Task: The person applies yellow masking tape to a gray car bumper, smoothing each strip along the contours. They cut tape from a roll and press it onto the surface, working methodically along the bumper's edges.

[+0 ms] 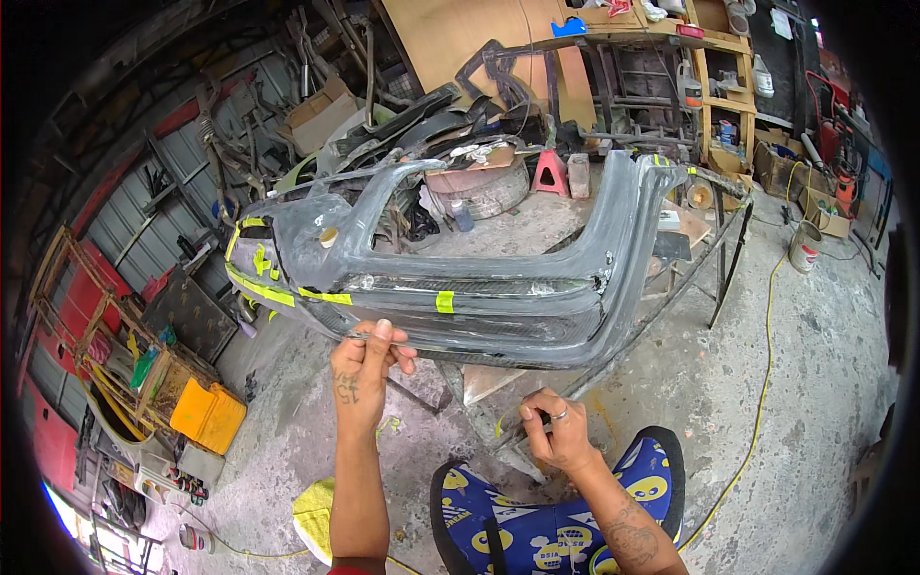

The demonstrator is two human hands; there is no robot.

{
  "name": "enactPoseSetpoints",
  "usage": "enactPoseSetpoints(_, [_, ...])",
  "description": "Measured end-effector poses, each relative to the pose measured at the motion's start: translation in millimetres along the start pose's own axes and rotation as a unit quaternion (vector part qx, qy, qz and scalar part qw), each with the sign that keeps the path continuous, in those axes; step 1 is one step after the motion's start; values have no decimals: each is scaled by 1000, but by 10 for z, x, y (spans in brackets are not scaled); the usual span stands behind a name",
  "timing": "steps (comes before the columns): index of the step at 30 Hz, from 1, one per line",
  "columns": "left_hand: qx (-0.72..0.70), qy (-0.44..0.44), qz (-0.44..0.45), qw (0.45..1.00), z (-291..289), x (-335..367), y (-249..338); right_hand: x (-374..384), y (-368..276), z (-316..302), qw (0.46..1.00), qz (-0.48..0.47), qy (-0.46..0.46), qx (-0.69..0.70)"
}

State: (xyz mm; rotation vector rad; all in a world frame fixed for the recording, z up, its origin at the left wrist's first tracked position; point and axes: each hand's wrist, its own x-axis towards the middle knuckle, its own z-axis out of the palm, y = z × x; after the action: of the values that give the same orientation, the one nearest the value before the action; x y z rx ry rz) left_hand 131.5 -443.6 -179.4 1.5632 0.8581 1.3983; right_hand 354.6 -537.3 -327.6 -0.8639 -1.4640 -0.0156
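Observation:
A large grey car body panel (498, 311) with a wide cut-out lies in front of me on a stand, its surface sanded and streaked. Bright yellow-green tape strips (445, 302) stick to its front and left end. My left hand (372, 353) is raised near the panel's lower front edge, thumb and fingers pinched. A thin sliver shows at its fingertips, too small to name. Lower and to the right, my right hand (556, 431) is closed with curled fingers, apart from the panel. Whatever it may hold is hidden; a ring shows on one finger.
Metal stand legs (730, 268) stand under the panel's right end. A yellow cable (762, 402) runs along the floor on the right. An orange-yellow bin (208, 416) is at left. A blue patterned seat (537, 537) and a yellow cloth (313, 517) lie close below. Behind are piled panels (412, 125) and a red stool (550, 174).

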Motion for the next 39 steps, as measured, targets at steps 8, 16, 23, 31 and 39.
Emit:
enactPoseSetpoints(8, [-34, -33, -14, 999, 121, -31, -44, 12, -16, -10, 1000, 1, 3, 6])
enactPoseSetpoints(16, [-16, -5, -7, 1000, 57, -30, -28, -7, -4, 9, 1000, 6, -1, 7])
enactPoseSetpoints(23, [-9, 18, -5, 1000, 18, -11, -45, -17, 11, 4, 1000, 6, -2, 8])
enactPoseSetpoints(31, [3, -3, -1, 1000, 28, -26, -34, -2, 7, -19, 1000, -12, -7, 7])
enactPoseSetpoints(39, [18, -4, -5, 1000, 74, -23, 23, -15, 14, -23, 1000, -1, -16, 13])
